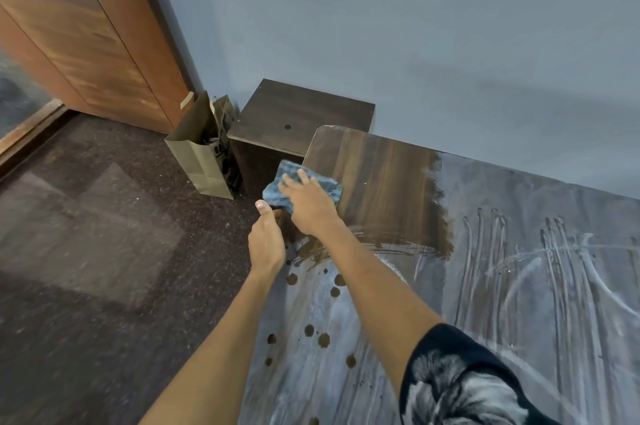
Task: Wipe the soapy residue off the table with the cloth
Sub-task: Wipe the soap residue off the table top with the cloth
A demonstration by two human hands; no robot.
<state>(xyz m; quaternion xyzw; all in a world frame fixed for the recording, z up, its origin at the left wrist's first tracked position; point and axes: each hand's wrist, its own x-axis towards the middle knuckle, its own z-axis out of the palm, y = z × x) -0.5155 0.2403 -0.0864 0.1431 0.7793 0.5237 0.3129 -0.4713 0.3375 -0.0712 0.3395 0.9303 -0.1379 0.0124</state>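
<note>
Right hand (308, 203) flat, left hand (266, 237) curled.

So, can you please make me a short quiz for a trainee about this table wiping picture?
1. True or false: the right hand presses the blue cloth flat on the table.
2. Which part is already wiped clean? A) the far left corner B) the near edge C) the whole top
3. What stands on the floor beside the dark cabinet?

Key: 1 true; 2 A; 3 a paper bag.
</note>
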